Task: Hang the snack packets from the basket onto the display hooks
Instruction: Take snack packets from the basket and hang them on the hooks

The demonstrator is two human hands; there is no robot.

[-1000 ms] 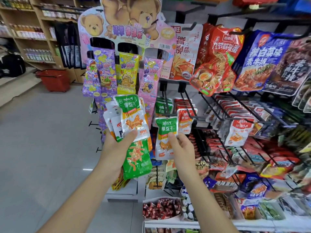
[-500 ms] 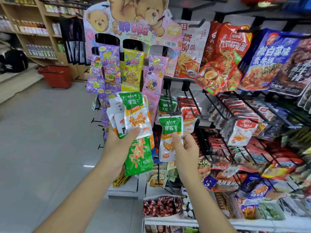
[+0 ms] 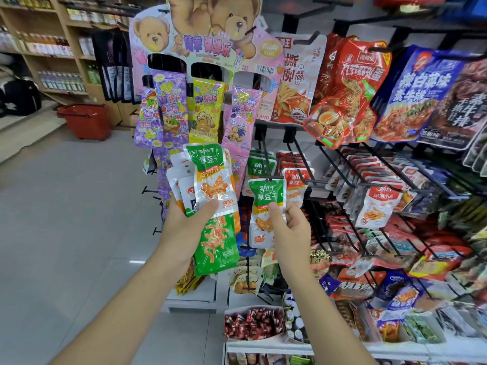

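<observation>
**Snack packet held at tip of display hook; both hands occupied**

The single packet [image 3: 266, 204], green at the top and clear below, is upright at the centre of the scene, near the camera. Its top edge meets the near tip of a black display hook [image 3: 267, 160]. Whether the hook has passed through the packet's hole cannot be told. The right hand [image 3: 292, 227] pinches the packet at mid-height, thumb on the front face and fingers behind.

Matching green packets [image 3: 257, 167] hang further back on the same hook. Red-topped packets [image 3: 296, 177] fill the hook just to its right.

The left hand [image 3: 184, 227] is left of the right hand and apart from it. It grips a bundle of packets [image 3: 210, 185] fanned upward, the thumb pressed across the front one. A larger green packet [image 3: 217, 246] hangs down from the same grip.

Behind the bundle stands a bear display card [image 3: 200, 30] carrying purple, yellow and pink candy strips [image 3: 205, 111]. Large red and blue snack bags [image 3: 350, 88] hang along the top right of the rack. Lower hooks to the right carry many small packets. A box of red wrapped sweets [image 3: 253, 324] sits on the bottom shelf.

A red basket [image 3: 85, 122] stands on the grey floor [image 3: 66, 219] at far left, beside wooden shelving [image 3: 39, 48] stocked with bottles.
</observation>
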